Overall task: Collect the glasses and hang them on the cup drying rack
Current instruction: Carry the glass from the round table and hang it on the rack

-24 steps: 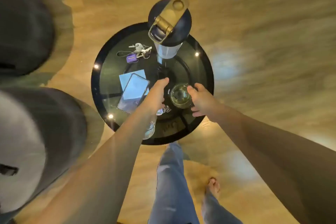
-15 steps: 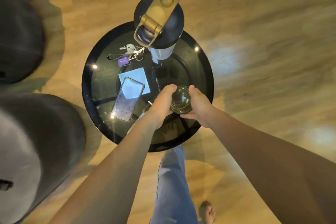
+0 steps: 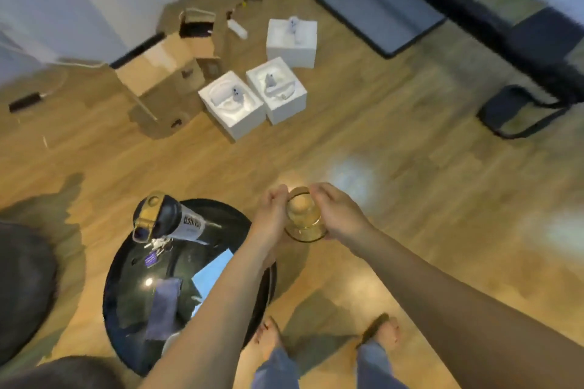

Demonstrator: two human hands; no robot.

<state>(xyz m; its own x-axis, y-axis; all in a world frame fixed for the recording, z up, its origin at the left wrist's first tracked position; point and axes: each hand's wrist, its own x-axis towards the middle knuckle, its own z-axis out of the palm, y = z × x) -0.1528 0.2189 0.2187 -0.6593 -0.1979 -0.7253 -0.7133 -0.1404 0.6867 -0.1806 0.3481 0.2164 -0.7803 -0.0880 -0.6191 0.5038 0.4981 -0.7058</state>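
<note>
A clear drinking glass [image 3: 305, 216] is held up in the air between both hands, to the right of the round black side table [image 3: 126, 319] and over the wooden floor. My left hand [image 3: 271, 215] grips its left side. My right hand [image 3: 336, 213] grips its right side and rim. The glass looks empty. No drying rack is in view. My left forearm crosses over the table's right part and hides what lies under it.
On the table stand a large bottle with a gold lid [image 3: 167, 219], keys [image 3: 156, 246], a phone [image 3: 164, 306] and a blue card [image 3: 211, 271]. White boxes [image 3: 234, 103] and cardboard boxes [image 3: 164, 73] sit on the floor ahead. Dark chairs stand at left and far right.
Both hands closed on the glass and lifted it off the table, carrying it right over the floor. The view tilted up, showing boxes and the room ahead.
</note>
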